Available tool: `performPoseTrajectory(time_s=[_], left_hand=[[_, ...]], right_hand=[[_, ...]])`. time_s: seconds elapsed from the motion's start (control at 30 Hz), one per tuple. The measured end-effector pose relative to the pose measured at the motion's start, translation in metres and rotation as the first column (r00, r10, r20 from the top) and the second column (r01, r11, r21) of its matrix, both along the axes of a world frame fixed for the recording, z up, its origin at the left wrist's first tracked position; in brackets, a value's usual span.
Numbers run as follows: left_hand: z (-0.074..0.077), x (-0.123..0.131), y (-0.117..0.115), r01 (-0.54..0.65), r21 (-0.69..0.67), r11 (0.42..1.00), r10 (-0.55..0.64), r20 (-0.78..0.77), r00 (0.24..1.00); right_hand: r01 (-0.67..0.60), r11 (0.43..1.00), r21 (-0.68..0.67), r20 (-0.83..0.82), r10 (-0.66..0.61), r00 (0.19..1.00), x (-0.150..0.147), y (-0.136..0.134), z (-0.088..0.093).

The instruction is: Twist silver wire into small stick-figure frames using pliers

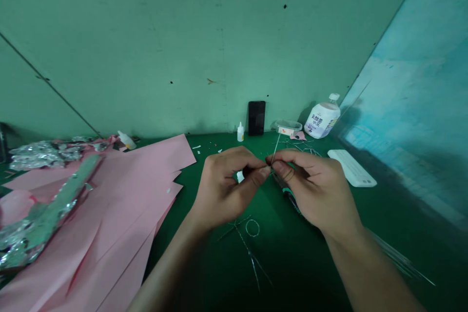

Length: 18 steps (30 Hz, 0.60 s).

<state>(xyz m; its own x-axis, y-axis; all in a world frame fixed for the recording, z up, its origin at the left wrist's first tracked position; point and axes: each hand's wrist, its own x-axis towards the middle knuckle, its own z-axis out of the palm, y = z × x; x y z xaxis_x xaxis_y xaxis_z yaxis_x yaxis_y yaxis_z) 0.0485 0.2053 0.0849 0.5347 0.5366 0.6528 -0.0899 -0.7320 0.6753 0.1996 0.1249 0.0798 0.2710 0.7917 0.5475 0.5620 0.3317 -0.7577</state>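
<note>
A twisted-wire figure (250, 253) lies nearest on the green bench (171, 234). Beyond it, the left hand (226, 187) and right hand (312, 183) meet, fingers pinching a thin wire (277, 144) that slants upward. Farther back, a smartphone (256, 118) leans on the wall (204, 34).

In front of the black smartphone (257, 118), which stands upright against the green wall (197, 34), we pinch a thin wire (277, 146) where our left hand (224, 187) and right hand (314, 183) meet. Nearer to us than the smartphone, a twisted wire figure (250, 253) and a wire ring (259, 228) lie on the tabletop (263, 202). Left of the smartphone we see a small squeeze bottle (240, 133) just beside it and pink paper sheets (120, 195) farther off; right of it, a labelled drink bottle (321, 119).
</note>
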Motion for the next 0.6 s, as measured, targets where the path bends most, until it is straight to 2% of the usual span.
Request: performPoseTrajectory(time_s=[0.1, 0.2, 0.27, 0.33, 0.4, 0.43, 0.5, 0.6], left_hand=[[0.0, 0.001, -0.001, 0.051, -0.311, 0.949, -0.042, 0.036, 0.998], [-0.002, 0.003, 0.0, 0.146, -0.557, 0.818, -0.105, 0.105, 0.989], [-0.004, 0.004, 0.002, 0.212, -0.655, 0.725, -0.148, 0.153, 0.977], [-0.006, 0.005, 0.004, 0.271, -0.711, 0.648, -0.189, 0.195, 0.962], [-0.007, 0.005, 0.005, 0.3, -0.736, 0.607, -0.215, 0.21, 0.954], [-0.007, 0.005, 0.006, 0.296, -0.738, 0.607, -0.218, 0.204, 0.954], [-0.007, 0.004, 0.008, 0.254, -0.708, 0.659, -0.202, 0.158, 0.966], [-0.006, 0.003, 0.009, 0.121, -0.556, 0.822, -0.13, 0.023, 0.991]], right_hand=[[-0.001, 0.986, 0.168, 0.145, -0.024, 0.989, -0.003, 0.004, -0.001], [-0.013, 0.95, 0.311, 0.246, -0.067, 0.967, -0.005, 0.008, -0.005], [-0.016, 0.925, 0.38, 0.259, -0.089, 0.962, -0.005, 0.011, -0.008], [-0.016, 0.92, 0.391, 0.256, -0.092, 0.962, -0.004, 0.012, -0.011], [-0.011, 0.935, 0.354, 0.253, -0.085, 0.964, -0.003, 0.011, -0.013], [-0.01, 0.944, 0.329, 0.251, -0.077, 0.965, -0.002, 0.011, -0.013], [-0.021, 0.959, 0.283, 0.246, -0.051, 0.968, -0.001, 0.01, -0.013], [-0.014, 0.974, 0.226, 0.208, -0.034, 0.977, 0.0, 0.008, -0.012]])
